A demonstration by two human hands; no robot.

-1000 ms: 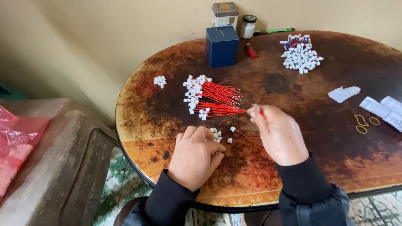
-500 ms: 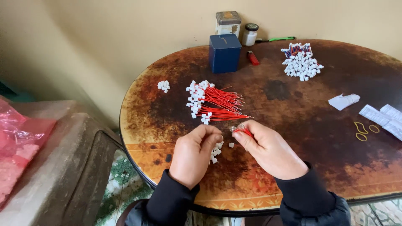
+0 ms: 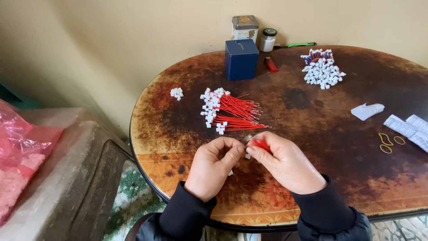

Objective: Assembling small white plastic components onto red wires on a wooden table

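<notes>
Left hand (image 3: pixel 215 167) and right hand (image 3: pixel 285 163) meet fingertip to fingertip, right pinching red wire (image 3: pixel 260 143), left pinching small white connector (image 3: pixel 247 156). Finished wire bundle (image 3: pixel 227 111) just beyond hands, within reach.

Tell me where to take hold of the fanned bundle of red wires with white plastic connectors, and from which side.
Grip the bundle of red wires with white plastic connectors at its narrow right end, coming from the right. There the bare wire tips converge to a pinchable point, while the connector ends fan out wide on the left.
</notes>
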